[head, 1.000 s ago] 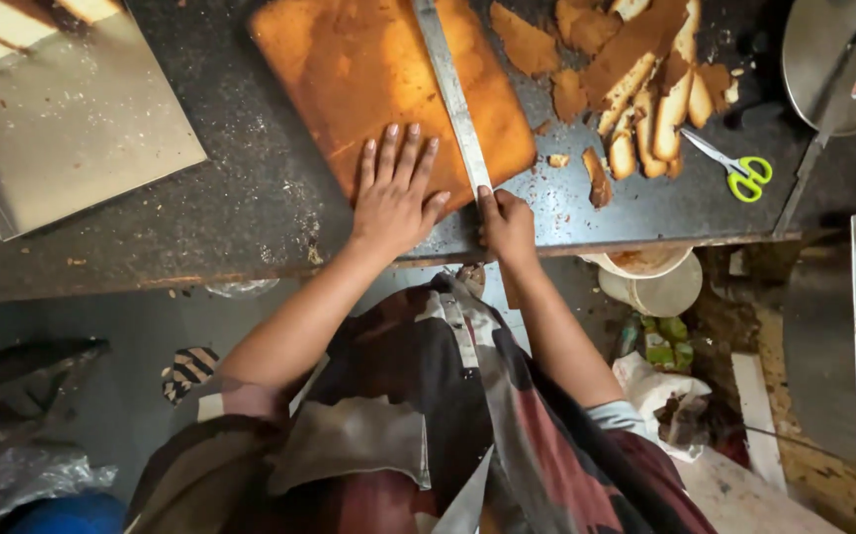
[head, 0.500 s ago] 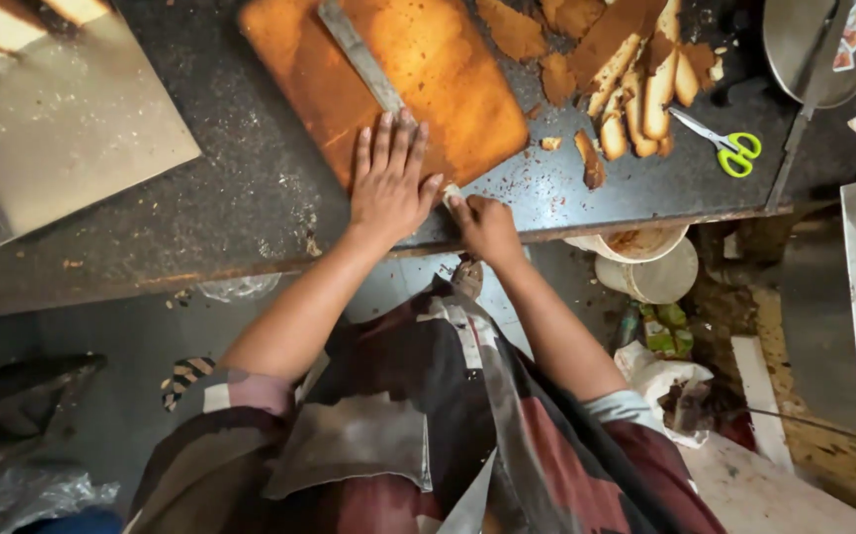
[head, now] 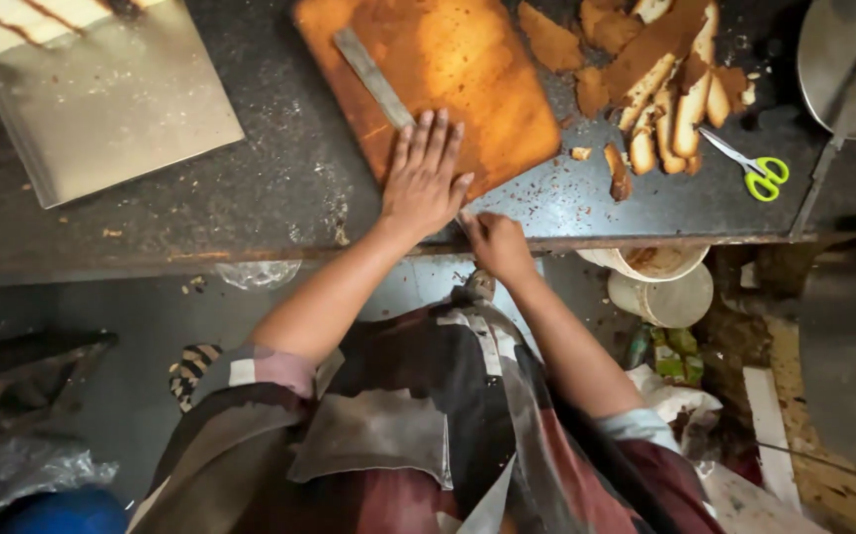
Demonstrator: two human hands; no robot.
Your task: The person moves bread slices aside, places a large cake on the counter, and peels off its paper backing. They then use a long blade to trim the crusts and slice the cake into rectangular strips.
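Head camera, straight down, close overhead

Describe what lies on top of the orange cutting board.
A long knife blade lies across the cutting board, and the left hand presses flat over it. The right hand covers the handle, which cannot be seen.

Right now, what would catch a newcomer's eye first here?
The orange cutting board on the dark counter, with the left hand pressed flat over a long knife. The right hand grips the knife's handle at the counter edge. Further right lie bread slices and green-handled scissors.
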